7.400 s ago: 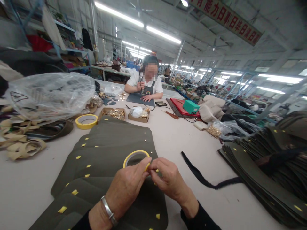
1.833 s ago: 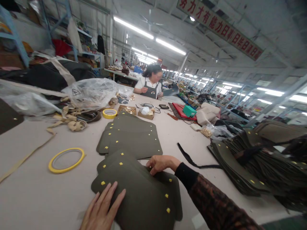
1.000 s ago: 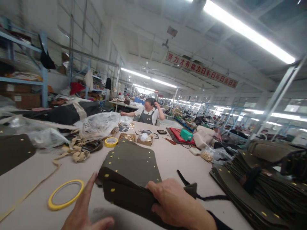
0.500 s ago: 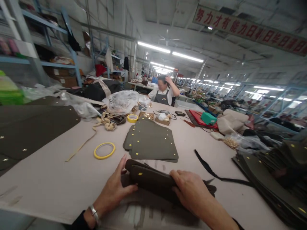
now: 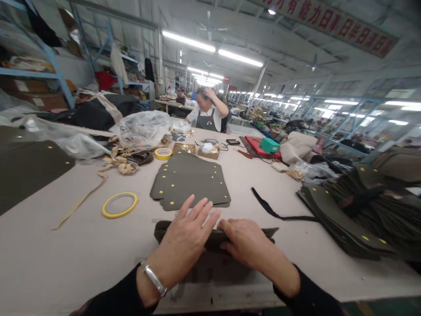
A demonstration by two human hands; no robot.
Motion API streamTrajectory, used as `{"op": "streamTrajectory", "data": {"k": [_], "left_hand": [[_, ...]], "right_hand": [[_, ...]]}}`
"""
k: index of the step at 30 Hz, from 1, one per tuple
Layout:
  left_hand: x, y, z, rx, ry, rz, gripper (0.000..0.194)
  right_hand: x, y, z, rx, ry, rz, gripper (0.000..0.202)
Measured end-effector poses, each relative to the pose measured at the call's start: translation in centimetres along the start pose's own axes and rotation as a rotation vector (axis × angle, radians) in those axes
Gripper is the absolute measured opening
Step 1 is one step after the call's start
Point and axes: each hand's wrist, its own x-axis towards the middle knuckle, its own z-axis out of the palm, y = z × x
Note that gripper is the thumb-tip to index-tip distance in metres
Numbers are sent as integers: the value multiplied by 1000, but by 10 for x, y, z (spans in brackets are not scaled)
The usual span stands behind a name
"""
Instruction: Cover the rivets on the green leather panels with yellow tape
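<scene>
Close to the table's front edge, several dark olive panels (image 5: 162, 228) stand on edge as a bundle. My left hand (image 5: 184, 239) lies over the bundle's left part, fingers stretched out. With its fingers wrapped round the top edge, my right hand (image 5: 245, 241) grips the bundle near its middle. Beyond them lies a flat stack of olive panels (image 5: 197, 182) with small yellow marks. A yellow tape roll (image 5: 119, 205) is left of that stack. The lower part of the held bundle is shadowed and partly hidden by my hands.
A black strip (image 5: 268, 208) and a large pile of olive panels (image 5: 342, 219) are on the right. Farther back are a second tape roll (image 5: 163, 153), small boxes (image 5: 208, 151), plastic bags (image 5: 141, 129) and a teal box (image 5: 269, 145). A person (image 5: 208, 112) sits across the table.
My left hand has moved from the bundle's left end to over it, fingers now stretched out. My right hand stays on the bundle. The view has shifted right and down.
</scene>
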Motion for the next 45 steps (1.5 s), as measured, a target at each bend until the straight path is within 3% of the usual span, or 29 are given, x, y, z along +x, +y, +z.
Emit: {"op": "streamTrajectory", "data": {"k": [5,9,12,15,17,20,24,28,30,32,35,37,41,45], "left_hand": [[26,4,1,30,-278,-136,50],[27,2,2,27,-340,-158,48],[32,3,6,6,-336,-122,51],[37,0,12,-2,-365,-128,51],[39,-4,14,-2,-370,-131,56],[37,-8,17,-8,-354,-128,61],[32,-13,24,-27,-325,-127,61],[30,-18,33,-43,-315,-121,62],[30,-20,38,-41,-312,-118,61],[28,-22,42,-37,-305,-118,60],[26,-25,46,-39,-302,-111,62],[27,-24,45,-39,-312,-105,64],[31,-19,35,-31,-396,-117,66],[31,-17,32,-7,-405,-119,65]], "right_hand": [[-33,51,0,160,81,109,64],[-63,80,19,486,251,204,59],[-71,81,37,730,372,177,54],[-67,76,45,859,518,126,25],[-63,73,45,867,589,88,16],[-60,74,38,841,640,58,16],[-67,85,39,856,738,214,17],[-77,91,62,1013,637,278,27],[-79,91,77,1150,720,307,40],[-79,90,91,1240,854,396,42],[-81,89,101,1175,895,490,33],[-82,87,97,1077,858,443,29],[-80,80,74,890,879,302,13],[-75,74,55,692,943,226,13]]}}
